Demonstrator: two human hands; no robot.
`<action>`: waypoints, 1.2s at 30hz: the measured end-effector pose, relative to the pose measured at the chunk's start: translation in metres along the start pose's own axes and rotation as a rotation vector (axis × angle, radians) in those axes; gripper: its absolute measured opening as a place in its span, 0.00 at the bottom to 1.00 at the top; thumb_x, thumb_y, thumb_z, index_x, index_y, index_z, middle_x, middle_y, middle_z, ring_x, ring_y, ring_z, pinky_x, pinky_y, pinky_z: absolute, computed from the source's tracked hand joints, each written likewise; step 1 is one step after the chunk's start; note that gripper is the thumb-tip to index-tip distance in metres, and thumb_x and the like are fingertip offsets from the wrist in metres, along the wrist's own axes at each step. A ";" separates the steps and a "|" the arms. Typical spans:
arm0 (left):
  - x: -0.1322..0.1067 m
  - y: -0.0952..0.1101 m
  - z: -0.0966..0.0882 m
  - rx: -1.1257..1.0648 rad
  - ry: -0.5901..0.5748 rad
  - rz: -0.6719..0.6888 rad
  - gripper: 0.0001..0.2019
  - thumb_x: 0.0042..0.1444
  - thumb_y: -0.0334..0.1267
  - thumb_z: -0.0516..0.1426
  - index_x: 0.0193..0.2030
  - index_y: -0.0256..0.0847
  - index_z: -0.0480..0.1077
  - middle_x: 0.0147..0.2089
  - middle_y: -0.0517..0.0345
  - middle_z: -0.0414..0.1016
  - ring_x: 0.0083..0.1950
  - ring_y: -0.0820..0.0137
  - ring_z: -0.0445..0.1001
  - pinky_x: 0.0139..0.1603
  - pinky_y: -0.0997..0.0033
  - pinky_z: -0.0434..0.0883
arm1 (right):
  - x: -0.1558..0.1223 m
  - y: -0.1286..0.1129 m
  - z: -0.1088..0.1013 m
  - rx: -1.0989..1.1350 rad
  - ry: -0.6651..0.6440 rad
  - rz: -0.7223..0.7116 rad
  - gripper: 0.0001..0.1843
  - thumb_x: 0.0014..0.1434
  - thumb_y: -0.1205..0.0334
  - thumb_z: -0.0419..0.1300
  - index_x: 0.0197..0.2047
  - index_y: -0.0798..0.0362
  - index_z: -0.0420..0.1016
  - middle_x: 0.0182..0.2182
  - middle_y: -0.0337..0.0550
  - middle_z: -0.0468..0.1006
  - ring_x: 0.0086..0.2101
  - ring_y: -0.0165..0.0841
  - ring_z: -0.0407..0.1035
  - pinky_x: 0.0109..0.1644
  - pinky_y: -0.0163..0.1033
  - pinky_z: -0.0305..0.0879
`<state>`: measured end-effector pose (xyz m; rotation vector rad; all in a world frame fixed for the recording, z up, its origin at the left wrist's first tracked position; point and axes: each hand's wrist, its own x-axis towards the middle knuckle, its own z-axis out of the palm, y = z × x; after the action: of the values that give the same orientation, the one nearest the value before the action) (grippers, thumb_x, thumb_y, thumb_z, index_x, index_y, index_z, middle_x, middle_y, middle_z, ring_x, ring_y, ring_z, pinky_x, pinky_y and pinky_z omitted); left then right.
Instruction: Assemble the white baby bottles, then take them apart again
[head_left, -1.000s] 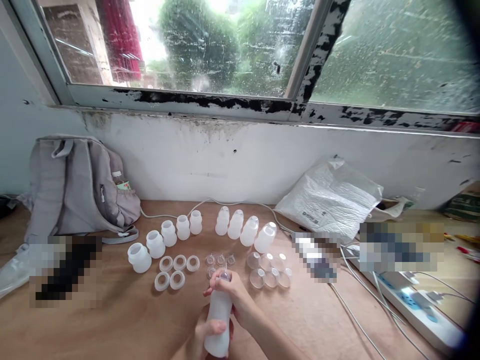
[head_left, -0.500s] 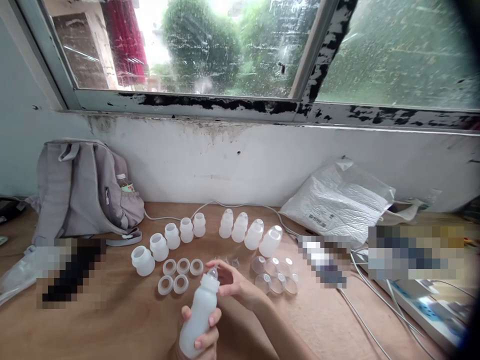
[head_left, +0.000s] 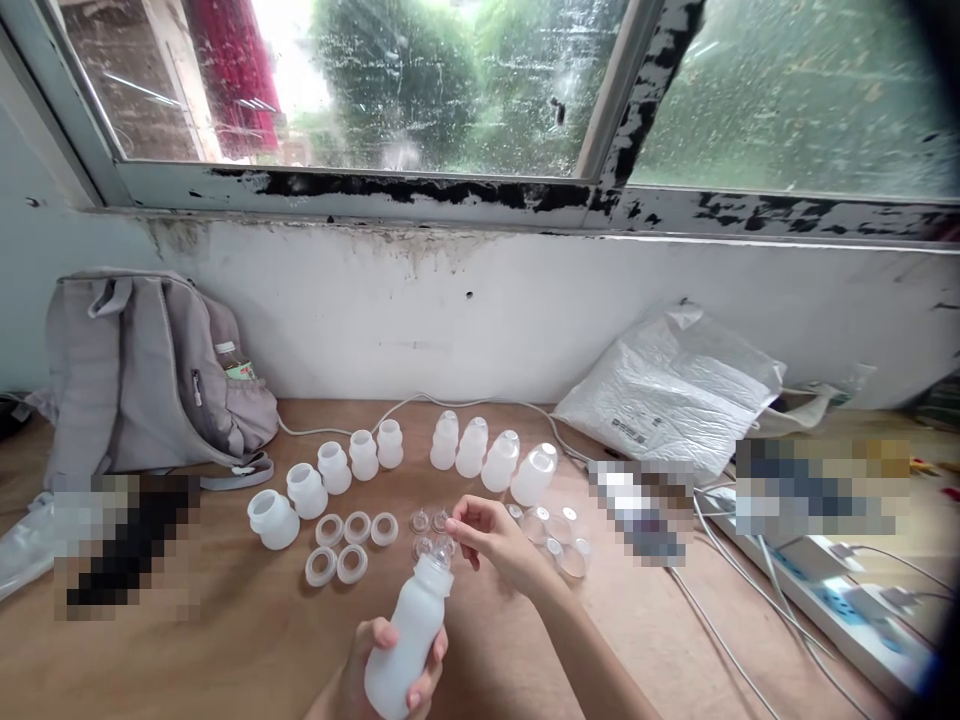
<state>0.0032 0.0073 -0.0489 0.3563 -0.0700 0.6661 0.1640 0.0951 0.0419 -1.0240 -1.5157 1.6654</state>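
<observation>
Above the near middle of the table (head_left: 187, 660), I have the left hand (head_left: 358, 668) wrapped round a tilted white bottle (head_left: 409, 632), its top leaning far and right. The right hand (head_left: 491, 538) has its fingertips bunched beside the clear nipple (head_left: 444, 550) on top; whether they pinch it I cannot tell. I'd brace the neck and use light, even fingertip pressure, clear of the loose nipples (head_left: 420, 521) beyond.
</observation>
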 end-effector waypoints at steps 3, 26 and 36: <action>0.000 0.000 0.002 0.015 0.036 -0.005 0.18 0.45 0.43 0.50 0.36 0.29 0.65 0.18 0.57 0.66 0.12 0.76 0.61 0.09 0.81 0.50 | 0.000 0.001 -0.002 -0.040 0.003 0.025 0.19 0.46 0.48 0.60 0.24 0.54 0.61 0.17 0.31 0.60 0.16 0.21 0.55 0.14 0.27 0.50; 0.000 0.000 0.008 0.058 0.152 -0.030 0.19 0.43 0.44 0.52 0.36 0.27 0.66 0.19 0.55 0.68 0.10 0.77 0.61 0.06 0.81 0.49 | -0.007 0.001 -0.007 -0.044 -0.077 -0.013 0.19 0.47 0.46 0.59 0.29 0.55 0.66 0.22 0.36 0.66 0.20 0.24 0.60 0.20 0.30 0.58; -0.004 -0.002 0.003 0.088 0.181 -0.001 0.21 0.46 0.45 0.50 0.40 0.26 0.65 0.21 0.54 0.68 0.12 0.74 0.65 0.06 0.81 0.51 | -0.006 0.002 -0.007 -0.024 -0.061 -0.058 0.17 0.47 0.48 0.60 0.27 0.56 0.66 0.21 0.35 0.65 0.22 0.25 0.60 0.23 0.31 0.58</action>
<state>0.0014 0.0029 -0.0474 0.3794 0.1321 0.6993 0.1733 0.0934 0.0405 -0.9411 -1.5937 1.6553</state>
